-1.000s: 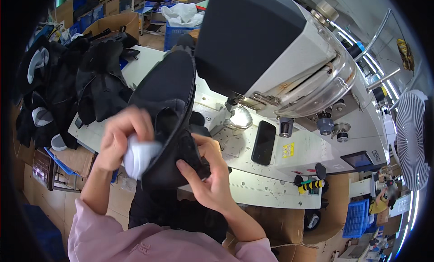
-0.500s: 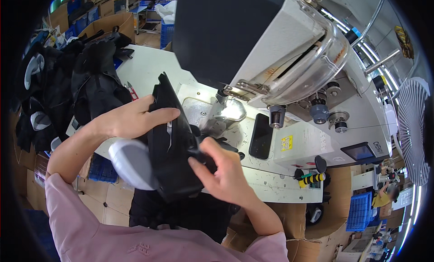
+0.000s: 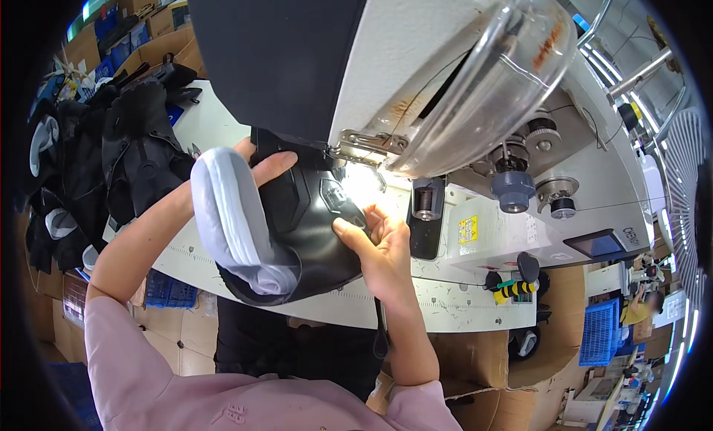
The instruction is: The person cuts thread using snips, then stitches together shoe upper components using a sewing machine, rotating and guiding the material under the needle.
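Black piece (image 3: 319, 241) now close under the sewing machine (image 3: 394, 67)

Near left, its grey-white pad (image 3: 226, 208) stands up; the right hand (image 3: 386, 256) grasps its right edge, the left hand (image 3: 272, 169) its far left side; edge-on earlier, it now shows its glossy face by the light (image 3: 362, 180), bringing the work to the sewing machine

Workpiece (image 3: 319, 256): blk w/ lt-grey lining (image 3: 232, 212)
Machine (image 3: 405, 56): wht, dk-grey panel (image 3: 275, 56)
Desk (image 3: 453, 305): off-wht
Cylinder (image 3: 514, 290): yel/blk stripes
Shirt (image 3: 297, 405): dusty pink
Crate (image 3: 597, 333): blue
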